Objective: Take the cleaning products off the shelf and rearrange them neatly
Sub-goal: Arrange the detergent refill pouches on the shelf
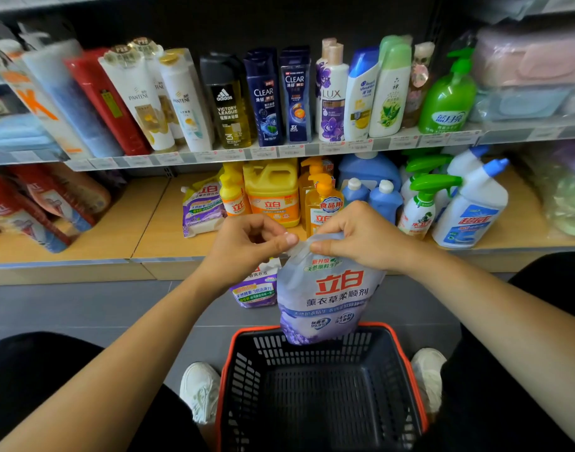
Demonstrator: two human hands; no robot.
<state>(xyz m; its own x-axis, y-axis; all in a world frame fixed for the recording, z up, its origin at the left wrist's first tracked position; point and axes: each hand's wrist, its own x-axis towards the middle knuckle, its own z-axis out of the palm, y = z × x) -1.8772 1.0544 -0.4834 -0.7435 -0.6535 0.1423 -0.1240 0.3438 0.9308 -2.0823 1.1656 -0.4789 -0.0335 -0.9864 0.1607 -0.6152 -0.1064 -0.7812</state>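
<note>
A purple refill pouch with red Chinese lettering hangs over the far rim of a dark basket. My left hand and my right hand both pinch the pouch's top edge, thumbs nearly touching. A second, smaller purple pouch shows behind it, below my left hand; whether a hand holds it is hidden. On the lower shelf stand a third purple pouch, yellow detergent bottles, blue bottles, green-trigger sprayers and white toilet-cleaner bottles.
The upper shelf carries a row of shampoo and body-wash bottles. Red and pink packs lie at the lower shelf's left. The basket has an orange rim and sits on grey floor between my white shoes.
</note>
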